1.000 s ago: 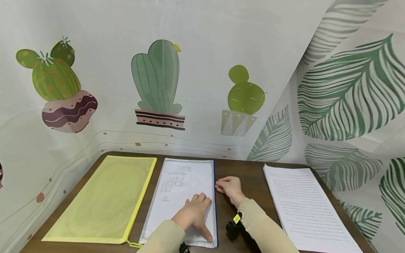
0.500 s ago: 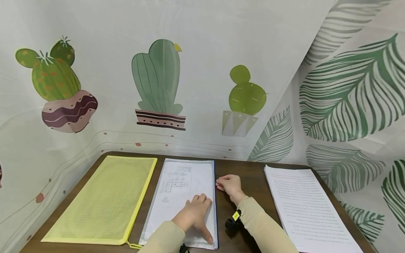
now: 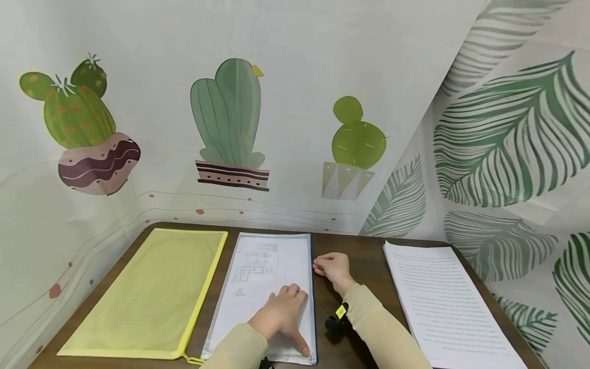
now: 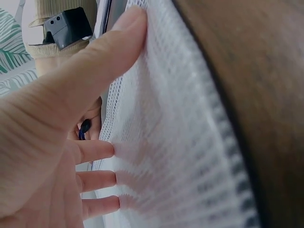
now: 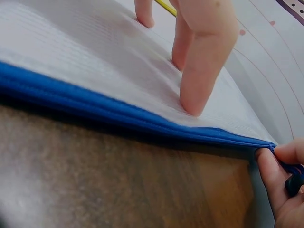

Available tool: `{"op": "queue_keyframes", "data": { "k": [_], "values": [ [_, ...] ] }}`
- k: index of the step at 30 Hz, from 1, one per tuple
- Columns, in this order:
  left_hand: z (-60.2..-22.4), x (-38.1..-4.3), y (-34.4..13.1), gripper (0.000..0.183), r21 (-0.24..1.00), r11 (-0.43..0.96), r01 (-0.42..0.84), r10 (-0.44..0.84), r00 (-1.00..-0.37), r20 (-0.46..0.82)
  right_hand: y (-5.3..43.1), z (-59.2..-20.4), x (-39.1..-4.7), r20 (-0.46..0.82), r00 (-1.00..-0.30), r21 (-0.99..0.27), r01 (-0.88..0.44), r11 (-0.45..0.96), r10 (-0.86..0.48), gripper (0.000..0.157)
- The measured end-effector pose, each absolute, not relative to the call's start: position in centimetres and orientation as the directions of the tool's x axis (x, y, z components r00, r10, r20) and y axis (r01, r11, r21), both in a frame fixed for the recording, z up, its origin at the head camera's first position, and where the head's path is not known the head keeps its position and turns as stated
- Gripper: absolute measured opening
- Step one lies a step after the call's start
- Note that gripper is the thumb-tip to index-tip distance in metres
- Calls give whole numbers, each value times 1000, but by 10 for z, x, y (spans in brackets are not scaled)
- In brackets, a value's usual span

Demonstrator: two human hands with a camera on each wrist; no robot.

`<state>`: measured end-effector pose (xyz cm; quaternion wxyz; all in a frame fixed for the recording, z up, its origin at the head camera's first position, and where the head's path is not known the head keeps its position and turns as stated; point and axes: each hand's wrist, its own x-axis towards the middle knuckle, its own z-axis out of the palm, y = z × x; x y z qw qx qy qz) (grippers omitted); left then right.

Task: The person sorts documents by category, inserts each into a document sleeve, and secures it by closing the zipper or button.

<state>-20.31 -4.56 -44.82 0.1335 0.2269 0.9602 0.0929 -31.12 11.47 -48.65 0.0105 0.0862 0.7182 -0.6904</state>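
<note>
A clear mesh zip pouch (image 3: 290,251) with papers inside lies flat in the middle of the table, a blue zipper (image 5: 118,114) along its right edge. My left hand (image 3: 283,312) rests on the near part of the pouch, fingers spread and fingertips pressing down. In the left wrist view, its thumb (image 4: 109,52) lies near the mesh border. At the right edge, farther up, my right hand (image 3: 334,270) pinches the zipper pull between thumb and index finger. A dark-tipped cord of the pull (image 5: 293,184) hangs against that palm.
On the left lies a yellow mesh zip pouch (image 3: 147,292), its yellow loop (image 3: 193,360) close to the clear pouch. A stack of printed paper (image 3: 447,302) lies on the right of the brown table (image 3: 364,246). A patterned cloth (image 3: 295,102) hangs behind.
My right hand has moved slightly away from me along the pouch's right edge. The left hand stays in place on the pouch.
</note>
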Motion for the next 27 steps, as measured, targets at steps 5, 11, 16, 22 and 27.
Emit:
{"op": "queue_keyframes", "data": {
  "k": [5, 11, 16, 22, 27],
  "values": [
    [-449, -203, -45, 118, 233, 878, 418, 464, -861, -206, 113, -486, -313, -126, -985, -991, 131, 38, 120, 17],
    [-448, -203, -45, 119, 220, 883, 415, 458, -864, -207, 114, -487, -317, -133, -983, -989, 140, 46, 127, 17],
    [-447, -203, -44, 118, 214, 884, 415, 456, -866, -204, 114, -486, -321, -132, -982, -989, 139, 45, 131, 18],
    [-444, -202, -44, 115, 211, 885, 414, 454, -867, -202, 113, -485, -324, -129, -982, -990, 136, 45, 136, 18],
    [-443, -202, -44, 113, 209, 888, 410, 450, -868, -209, 113, -487, -326, -121, -984, -991, 127, 39, 130, 18]
  ]
}}
